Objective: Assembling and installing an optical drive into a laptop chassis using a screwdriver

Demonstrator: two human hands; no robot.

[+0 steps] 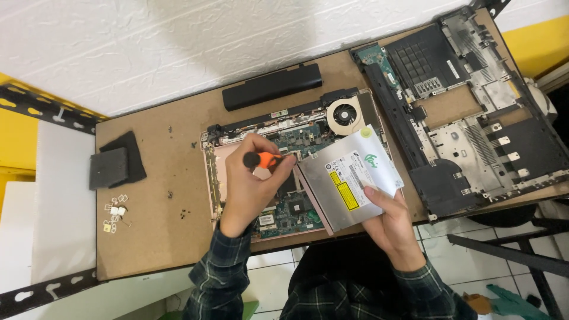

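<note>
Lifting away from the opened laptop base (269,178), a silver optical drive (349,181) is gripped at its near corner by the right hand (391,222) and held tilted over the base's right edge. An orange-handled screwdriver (264,159) is clenched in the left hand (249,184), its tip lowered onto the circuit board (299,139). The work is judged well advanced: the black battery (272,86) lies apart toward the wall, the removed bottom cover (468,106) rests at the right, and small loose screws (184,212) are scattered on the brown table (154,237). The board and round fan (345,115) remain mounted. Dark foam pads (115,161) sit far left.
</note>
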